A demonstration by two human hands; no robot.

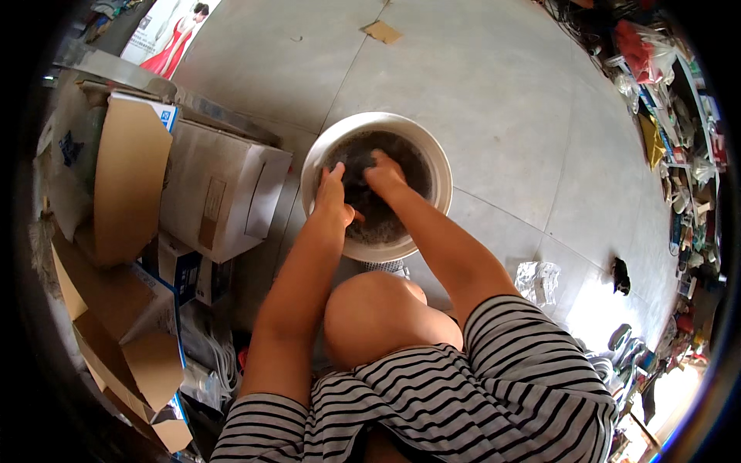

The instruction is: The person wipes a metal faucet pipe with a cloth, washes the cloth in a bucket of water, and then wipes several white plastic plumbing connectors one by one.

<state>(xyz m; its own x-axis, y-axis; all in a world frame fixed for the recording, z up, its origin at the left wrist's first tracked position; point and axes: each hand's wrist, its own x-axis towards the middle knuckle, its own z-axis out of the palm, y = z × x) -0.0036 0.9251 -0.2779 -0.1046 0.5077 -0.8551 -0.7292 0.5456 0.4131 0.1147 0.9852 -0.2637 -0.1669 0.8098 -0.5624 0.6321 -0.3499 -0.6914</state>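
A round, pale basin (377,253) stands on the floor before me, holding dark, murky water (379,227) with some foam at its edge. Over the basin's left side is my left hand (334,199), thumb and fingers apart, some fingertips at or in the water. My right hand (384,173) reaches into the water near the middle, its fingers partly hidden. Something dark seems to lie in the water between the hands, but I cannot tell what it is or whether either hand grips it.
Cardboard boxes (214,185) are stacked at the left, with open carton flaps (130,179) beside them. A flat cardboard scrap (382,32) lies on the tiled floor beyond the basin. Crumpled paper (537,282) is at the right, and cluttered shelves (686,144) line the far right.
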